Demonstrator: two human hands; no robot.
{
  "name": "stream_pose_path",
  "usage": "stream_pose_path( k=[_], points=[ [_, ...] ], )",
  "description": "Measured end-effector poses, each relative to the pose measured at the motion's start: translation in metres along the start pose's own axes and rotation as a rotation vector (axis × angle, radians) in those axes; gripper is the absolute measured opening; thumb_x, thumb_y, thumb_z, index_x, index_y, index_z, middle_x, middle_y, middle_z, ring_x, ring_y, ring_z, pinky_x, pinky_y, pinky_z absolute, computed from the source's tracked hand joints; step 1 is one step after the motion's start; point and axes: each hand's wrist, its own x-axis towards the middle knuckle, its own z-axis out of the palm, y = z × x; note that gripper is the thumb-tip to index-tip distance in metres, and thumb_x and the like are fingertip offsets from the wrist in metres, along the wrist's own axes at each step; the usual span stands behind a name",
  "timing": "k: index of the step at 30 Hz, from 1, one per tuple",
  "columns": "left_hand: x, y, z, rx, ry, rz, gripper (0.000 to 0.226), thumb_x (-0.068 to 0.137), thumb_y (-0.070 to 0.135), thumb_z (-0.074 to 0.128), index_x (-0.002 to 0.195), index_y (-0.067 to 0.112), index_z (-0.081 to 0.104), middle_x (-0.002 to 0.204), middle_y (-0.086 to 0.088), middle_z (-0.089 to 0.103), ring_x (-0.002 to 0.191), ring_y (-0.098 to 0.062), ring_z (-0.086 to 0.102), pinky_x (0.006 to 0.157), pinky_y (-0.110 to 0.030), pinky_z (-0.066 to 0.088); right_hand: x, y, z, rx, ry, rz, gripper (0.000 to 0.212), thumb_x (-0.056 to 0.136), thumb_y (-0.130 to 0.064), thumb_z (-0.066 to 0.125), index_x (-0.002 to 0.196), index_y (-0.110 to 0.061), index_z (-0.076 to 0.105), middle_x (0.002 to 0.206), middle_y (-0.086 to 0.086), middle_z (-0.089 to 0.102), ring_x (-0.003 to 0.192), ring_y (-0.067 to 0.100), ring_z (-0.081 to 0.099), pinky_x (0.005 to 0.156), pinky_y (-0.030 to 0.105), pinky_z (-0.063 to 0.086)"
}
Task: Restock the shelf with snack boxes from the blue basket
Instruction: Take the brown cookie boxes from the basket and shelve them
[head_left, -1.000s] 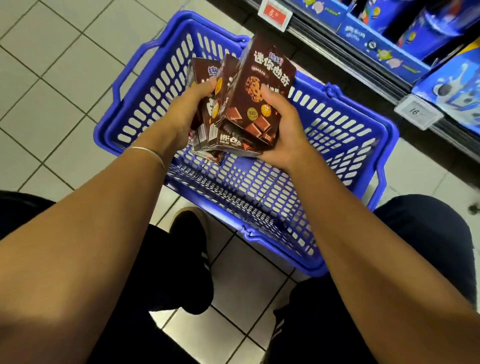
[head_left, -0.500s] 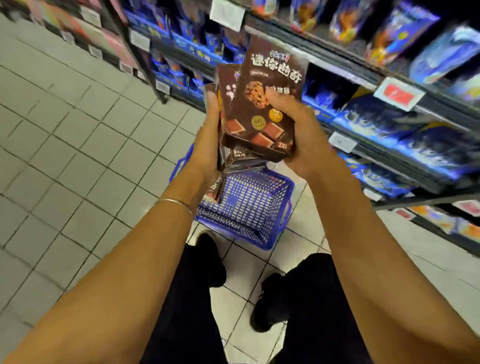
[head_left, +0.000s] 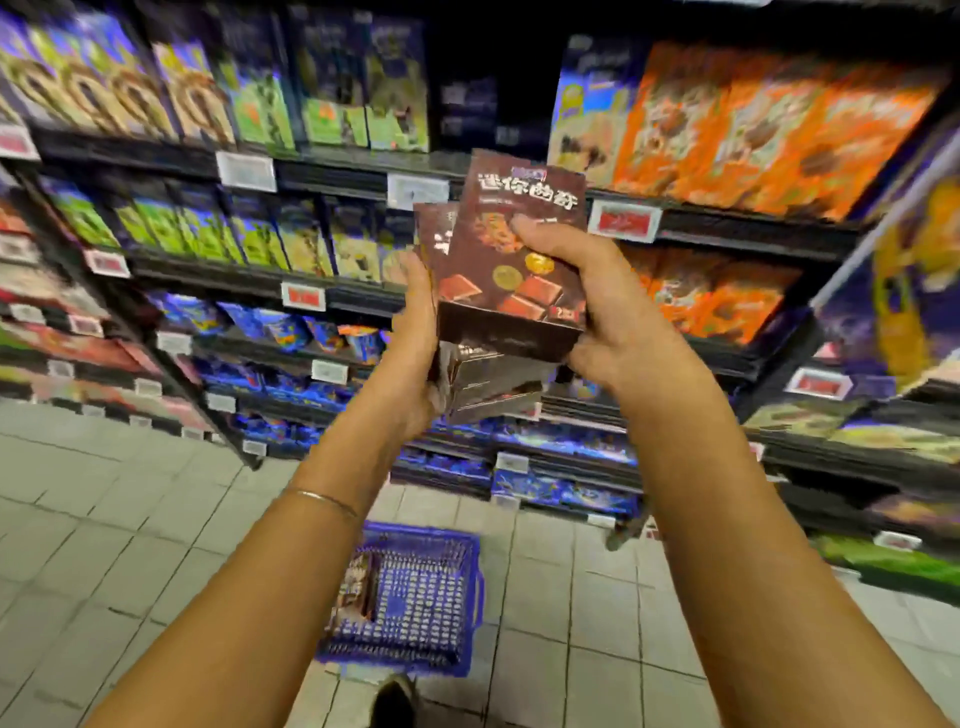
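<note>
Both hands hold a stack of brown snack boxes (head_left: 511, 265) at chest height in front of the shelves. My left hand (head_left: 418, 338) grips the stack's left side, and my right hand (head_left: 597, 301) wraps the front box from the right with its thumb on the printed face. The blue basket (head_left: 462, 556) stands on the tiled floor below my arms, and at least one brown box (head_left: 356, 582) leans against its left wall. Straight ahead is a dark gap on the upper shelf (head_left: 488, 93) between purple and orange packs.
Dark shelves (head_left: 322, 171) packed with green, purple, blue and orange snack packs fill the view ahead and to the right, with price tags (head_left: 245, 170) on their edges. Light floor tiles (head_left: 104, 545) lie on the left. My shoe (head_left: 392, 701) is just before the basket.
I have risen from the basket with the box stack in both hands. The boxes went up from basket level to shelf height, and the basket now lies far below.
</note>
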Motion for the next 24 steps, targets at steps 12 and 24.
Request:
stream_pose_path(
  k=[12, 24],
  points=[
    [-0.003, 0.098, 0.066, 0.131, -0.307, 0.346, 0.041, 0.104, 0.054, 0.050, 0.098, 0.034, 0.085, 0.106, 0.001, 0.082, 0.090, -0.013, 0.080, 0.068, -0.027, 0.062, -0.035, -0.095, 0.016, -0.041, 0.077, -0.282, 0.019, 0.087, -0.024, 0.071, 0.102, -0.013, 0.076, 0.106, 0.013, 0.077, 0.091, 0.028, 0.075, 0.083, 0.042, 0.062],
    [0.035, 0.182, 0.101, 0.009, -0.415, 0.568, 0.050, 0.090, 0.042, 0.060, 0.127, 0.010, 0.071, 0.126, -0.019, 0.075, 0.114, -0.037, 0.073, 0.095, -0.049, 0.060, -0.009, -0.157, 0.027, -0.086, 0.140, -0.627, 0.023, 0.089, -0.015, 0.068, 0.110, -0.009, 0.069, 0.107, 0.013, 0.075, 0.096, 0.029, 0.073, 0.092, 0.048, 0.058]
  ],
)
